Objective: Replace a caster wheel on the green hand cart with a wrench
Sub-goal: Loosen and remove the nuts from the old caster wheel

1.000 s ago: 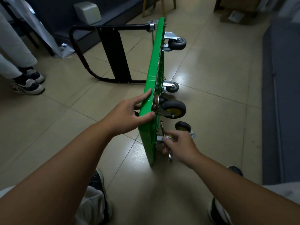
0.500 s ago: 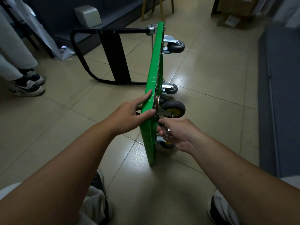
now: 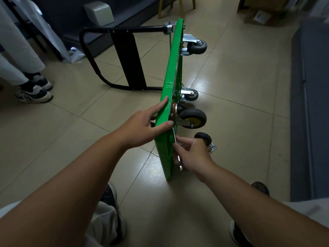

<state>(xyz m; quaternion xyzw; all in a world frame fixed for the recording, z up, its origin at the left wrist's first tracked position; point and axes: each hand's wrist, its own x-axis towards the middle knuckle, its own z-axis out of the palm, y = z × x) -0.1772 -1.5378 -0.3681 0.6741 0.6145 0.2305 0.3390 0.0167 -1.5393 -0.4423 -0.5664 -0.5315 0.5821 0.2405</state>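
Note:
The green hand cart (image 3: pixel 175 65) stands on its side edge on the tiled floor, wheels facing right. My left hand (image 3: pixel 142 126) grips its top edge, thumb over the rim. A black caster with a yellow hub (image 3: pixel 193 118) is mounted just past my left thumb. My right hand (image 3: pixel 193 154) grips a metal wrench (image 3: pixel 180 162) held against the cart's underside near its near corner. A loose caster wheel (image 3: pixel 204 139) with its mounting plate lies on the floor right behind my right hand. Two grey casters (image 3: pixel 196 46) (image 3: pixel 191 95) sit further along the underside.
The cart's black folding handle (image 3: pixel 110 56) lies on the floor to the left. A standing person's legs and shoes (image 3: pixel 33 90) are at far left. A dark sofa edge (image 3: pixel 309 104) runs along the right. A white box (image 3: pixel 98 13) and stool legs stand at the back.
My right hand rose to the mounted yellow-hub caster half a second ago and has come back down with the wrench. The loose caster shows again behind it. My left hand stays put.

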